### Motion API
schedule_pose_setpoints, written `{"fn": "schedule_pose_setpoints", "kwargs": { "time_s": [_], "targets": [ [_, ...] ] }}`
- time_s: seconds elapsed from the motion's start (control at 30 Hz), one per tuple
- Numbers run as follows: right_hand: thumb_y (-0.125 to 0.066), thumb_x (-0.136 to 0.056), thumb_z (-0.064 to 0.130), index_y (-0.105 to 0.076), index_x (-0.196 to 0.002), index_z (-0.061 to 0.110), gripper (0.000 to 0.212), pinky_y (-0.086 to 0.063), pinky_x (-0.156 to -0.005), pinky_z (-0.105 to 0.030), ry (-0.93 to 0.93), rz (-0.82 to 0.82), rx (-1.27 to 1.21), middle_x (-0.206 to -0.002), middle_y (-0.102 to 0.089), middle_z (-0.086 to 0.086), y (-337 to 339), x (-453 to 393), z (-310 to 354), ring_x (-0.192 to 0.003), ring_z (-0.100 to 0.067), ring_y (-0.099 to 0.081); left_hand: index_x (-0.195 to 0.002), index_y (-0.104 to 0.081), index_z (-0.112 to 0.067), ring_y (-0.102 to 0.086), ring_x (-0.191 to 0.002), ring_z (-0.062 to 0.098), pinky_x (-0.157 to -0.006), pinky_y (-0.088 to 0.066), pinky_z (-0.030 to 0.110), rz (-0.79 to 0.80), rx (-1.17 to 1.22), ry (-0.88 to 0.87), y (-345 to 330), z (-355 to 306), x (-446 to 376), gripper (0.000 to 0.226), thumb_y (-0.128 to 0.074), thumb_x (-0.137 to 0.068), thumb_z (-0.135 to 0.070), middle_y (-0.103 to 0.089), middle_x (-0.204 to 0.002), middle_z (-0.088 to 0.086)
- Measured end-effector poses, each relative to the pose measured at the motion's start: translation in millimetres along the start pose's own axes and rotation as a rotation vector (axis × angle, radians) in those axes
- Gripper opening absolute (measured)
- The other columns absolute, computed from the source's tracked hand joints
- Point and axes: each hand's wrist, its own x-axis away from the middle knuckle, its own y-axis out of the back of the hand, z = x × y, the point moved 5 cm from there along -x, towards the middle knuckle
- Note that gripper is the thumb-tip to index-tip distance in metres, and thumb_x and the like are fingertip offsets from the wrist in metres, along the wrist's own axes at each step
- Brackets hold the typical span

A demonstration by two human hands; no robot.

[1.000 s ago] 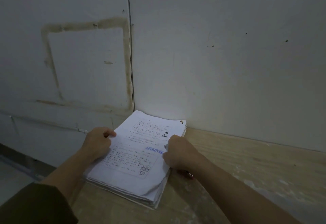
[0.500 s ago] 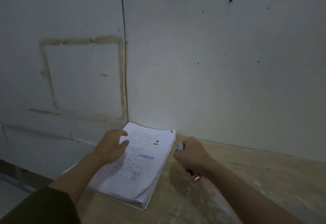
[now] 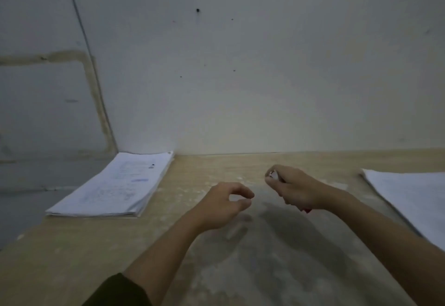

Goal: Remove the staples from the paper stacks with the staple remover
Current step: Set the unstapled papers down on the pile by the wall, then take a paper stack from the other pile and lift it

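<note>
A thick stack of printed papers [image 3: 115,186] lies at the far left of the wooden table [image 3: 72,252], against the wall. A second white paper stack [image 3: 409,197] shows at the right edge, partly cut off. My right hand [image 3: 296,189] grips the staple remover [image 3: 274,175]; its metal tip sticks out by the thumb and a red end shows below the wrist. My left hand [image 3: 226,205] hovers over the middle of the table with loosely curled fingers, thumb and forefinger close together, holding nothing I can see.
A pale wall [image 3: 240,77] runs along the back of the table, with a vertical seam and a stained outline at the left. The tabletop is dusty and dimly lit. The table's left edge drops off below the left stack.
Both hands have left the left paper stack and moved right to the middle of the table. The view has swung right, bringing a second stack into sight at the right edge.
</note>
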Motion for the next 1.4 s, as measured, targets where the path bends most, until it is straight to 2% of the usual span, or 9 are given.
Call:
{"fn": "schedule_pose_setpoints", "kwargs": {
  "time_s": [0.2,0.37,0.53,0.7,0.77,0.83,1.17,1.33,1.4],
  "targets": [
    [-0.037,-0.098,0.031,-0.052,-0.103,0.01,0.026,-0.049,-0.048,-0.034,-0.051,-0.137,-0.203,-0.066,-0.051,-0.007,66,74,-76,-0.05,-0.017,-0.051,-0.111,-0.064,-0.015,-0.061,-0.099,0.006,-0.081,-0.052,0.016,0.121,0.335,0.056,-79,-60,-11,0.022,-0.056,-0.091,-0.014,-0.065,-0.11,-0.002],
    [-0.039,-0.098,0.03,-0.054,-0.108,0.004,0.033,-0.042,-0.046,-0.028,-0.267,-0.359,-0.686,-0.066,-0.045,-0.006,113,100,-169,-0.044,-0.016,-0.044,-0.102,-0.063,-0.008,-0.064,-0.094,0.017,-0.078,-0.054,0.023,0.162,0.559,0.154,-127,-99,-34,0.014,-0.058,-0.089,-0.006,-0.065,-0.097,0.006],
    [-0.038,-0.098,0.036,-0.049,-0.115,0.003,0.039,-0.037,-0.049,-0.029,-0.458,-0.382,-1.239,-0.06,-0.038,-0.001,100,109,-239,-0.043,-0.012,-0.036,-0.111,-0.058,0.0,-0.067,-0.091,0.023,-0.086,-0.055,0.033,0.26,0.571,0.288,-174,-127,-58,0.023,-0.059,-0.088,-0.004,-0.067,-0.1,0.016],
    [-0.037,-0.098,0.034,-0.048,-0.114,0.001,0.038,-0.043,-0.04,-0.024,-0.379,-0.401,-1.638,-0.056,-0.038,0.0,94,111,-261,-0.037,-0.01,-0.038,-0.108,-0.052,-0.001,-0.064,-0.081,0.018,-0.071,-0.055,0.024,0.319,0.648,0.425,-207,-147,-79,0.019,-0.057,-0.089,-0.004,-0.062,-0.101,0.018],
    [-0.038,-0.098,0.033,-0.049,-0.11,0.002,0.035,-0.044,-0.04,-0.023,-0.364,-0.38,-1.67,-0.055,-0.038,0.0,94,110,-259,-0.039,-0.01,-0.037,-0.089,-0.055,-0.002,-0.062,-0.077,0.017,-0.064,-0.055,0.021,0.292,0.691,0.457,-212,-153,-88,0.001,-0.055,-0.089,-0.001,-0.059,-0.097,0.018],
    [-0.039,-0.098,0.033,-0.049,-0.109,0.002,0.034,-0.044,-0.041,-0.023,-0.365,-0.363,-1.668,-0.055,-0.039,0.0,92,109,-260,-0.039,-0.009,-0.038,-0.078,-0.057,-0.001,-0.061,-0.076,0.018,-0.065,-0.053,0.022,0.252,0.746,0.486,-221,-156,-98,0.01,-0.055,-0.088,0.002,-0.058,-0.093,0.017],
    [-0.042,-0.097,0.03,-0.051,-0.109,0.002,0.032,-0.046,-0.045,-0.024,-0.378,-0.333,-1.692,-0.053,-0.043,0.0,91,104,-266,-0.042,-0.009,-0.04,-0.081,-0.053,-0.004,-0.04,-0.057,0.014,-0.048,-0.033,0.021,0.29,0.666,0.561,-242,-174,-131,0.011,-0.049,-0.091,-0.004,-0.045,-0.071,0.008],
    [-0.046,-0.095,0.024,-0.052,-0.11,0.0,0.029,-0.044,-0.042,-0.022,-0.379,-0.336,-1.704,-0.049,-0.042,-0.001,91,107,-266,-0.039,-0.009,-0.041,-0.101,-0.064,-0.002,-0.063,-0.086,0.027,-0.069,-0.047,0.033,0.128,0.475,0.414,-257,-182,-140,0.024,-0.05,-0.091,-0.018,-0.067,-0.099,0.015],
    [-0.05,-0.092,0.019,-0.054,-0.105,0.001,0.022,-0.044,-0.041,-0.022,-0.392,-0.332,-1.67,-0.049,-0.041,0.0,90,108,-264,-0.039,-0.009,-0.04,-0.095,-0.064,0.0,-0.064,-0.082,0.027,-0.072,-0.052,0.036,0.018,0.415,0.336,-259,-184,-141,0.023,-0.046,-0.093,-0.015,-0.069,-0.097,0.017]
  ]
}}
